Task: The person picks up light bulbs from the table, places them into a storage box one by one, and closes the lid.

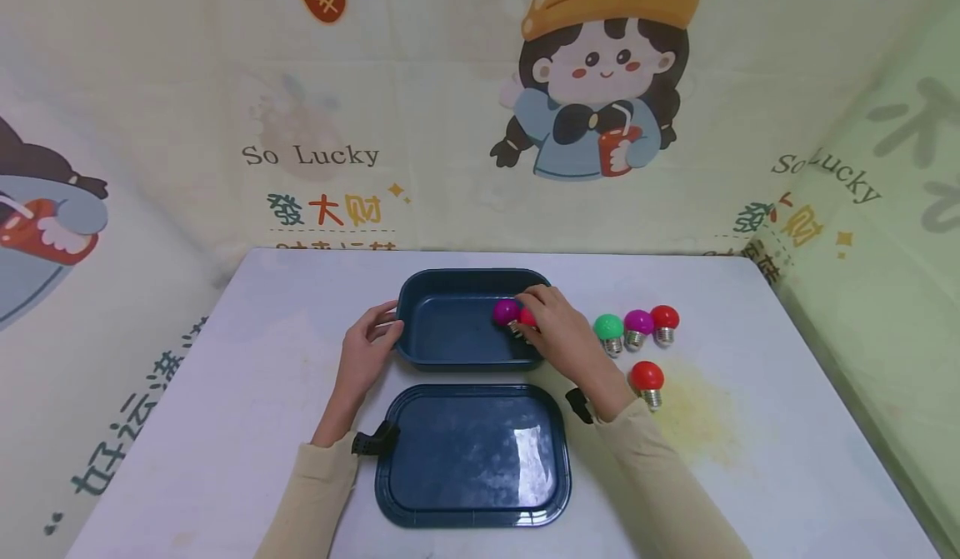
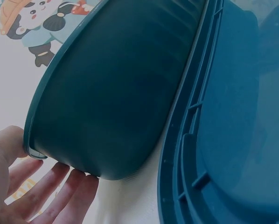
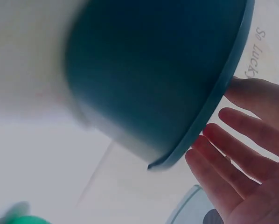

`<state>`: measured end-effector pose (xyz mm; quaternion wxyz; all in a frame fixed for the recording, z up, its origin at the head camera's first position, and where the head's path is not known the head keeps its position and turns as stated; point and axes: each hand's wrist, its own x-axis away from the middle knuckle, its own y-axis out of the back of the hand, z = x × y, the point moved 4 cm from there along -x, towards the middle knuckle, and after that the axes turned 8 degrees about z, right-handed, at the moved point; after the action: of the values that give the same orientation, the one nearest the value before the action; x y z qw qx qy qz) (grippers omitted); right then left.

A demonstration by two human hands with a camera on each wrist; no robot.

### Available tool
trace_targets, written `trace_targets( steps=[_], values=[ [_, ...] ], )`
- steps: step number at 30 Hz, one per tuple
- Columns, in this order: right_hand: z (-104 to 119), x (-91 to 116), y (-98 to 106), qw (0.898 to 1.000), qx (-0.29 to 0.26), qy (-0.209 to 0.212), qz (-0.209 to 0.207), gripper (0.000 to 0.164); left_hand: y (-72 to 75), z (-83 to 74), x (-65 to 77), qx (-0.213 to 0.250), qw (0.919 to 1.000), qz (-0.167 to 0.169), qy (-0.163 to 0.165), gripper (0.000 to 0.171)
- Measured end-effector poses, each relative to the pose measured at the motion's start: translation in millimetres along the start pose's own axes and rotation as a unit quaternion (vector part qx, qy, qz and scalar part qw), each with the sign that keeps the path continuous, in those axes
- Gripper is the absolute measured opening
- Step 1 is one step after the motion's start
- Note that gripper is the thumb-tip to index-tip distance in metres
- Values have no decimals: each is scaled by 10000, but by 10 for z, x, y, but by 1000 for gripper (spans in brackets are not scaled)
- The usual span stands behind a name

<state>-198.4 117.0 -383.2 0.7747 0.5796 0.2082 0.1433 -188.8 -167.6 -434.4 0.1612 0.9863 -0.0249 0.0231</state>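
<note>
A dark blue plastic box (image 1: 450, 359) stands on the table. My left hand (image 1: 369, 342) grips its left end, thumb at the rim and fingers against the outer wall, as the left wrist view shows. Over the box's right end, my right hand (image 1: 558, 330) has its fingers curled round a red light bulb (image 1: 527, 317), mostly hidden by them. Beside that lies a purple light bulb (image 1: 506, 311) inside the box. In the right wrist view the box wall (image 3: 153, 84) fills the middle, with the right fingers (image 3: 219, 177) at its rim.
A matching blue lid (image 1: 472, 459) lies in front of the box, between the forearms. Right of the box are a green bulb (image 1: 609, 327), a purple bulb (image 1: 639, 322) and a red bulb (image 1: 664, 317) in a row. Another red bulb (image 1: 647, 375) lies nearer, beside the right forearm.
</note>
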Motion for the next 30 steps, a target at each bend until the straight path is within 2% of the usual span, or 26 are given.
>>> trace_targets(
  steps=[4, 11, 18, 22, 26, 30],
  values=[
    [-55, 57, 18, 9999, -86, -113, 48, 50, -1, -172, 84, -90, 9999, 39, -74, 43],
    [-156, 136, 33, 9995, -168, -267, 65, 50, -5, -161, 86, -15, 9999, 79, -69, 44],
    [-239, 216, 46, 9994, -61, -330, 32, 49, 8, 217, -85, 87, 9996, -55, -269, 42],
    [-279, 256, 49, 9989, -47, -459, 57, 49, 7, 222, -86, 105, 9997, -51, -230, 43],
    [-312, 291, 53, 9982, -9, -578, 128, 48, 2, 162, -66, 123, 9999, -13, -95, 44],
    [-346, 322, 70, 9978, 52, -642, 143, 48, -3, -27, 18, 69, 9999, 22, -79, 43]
  ],
)
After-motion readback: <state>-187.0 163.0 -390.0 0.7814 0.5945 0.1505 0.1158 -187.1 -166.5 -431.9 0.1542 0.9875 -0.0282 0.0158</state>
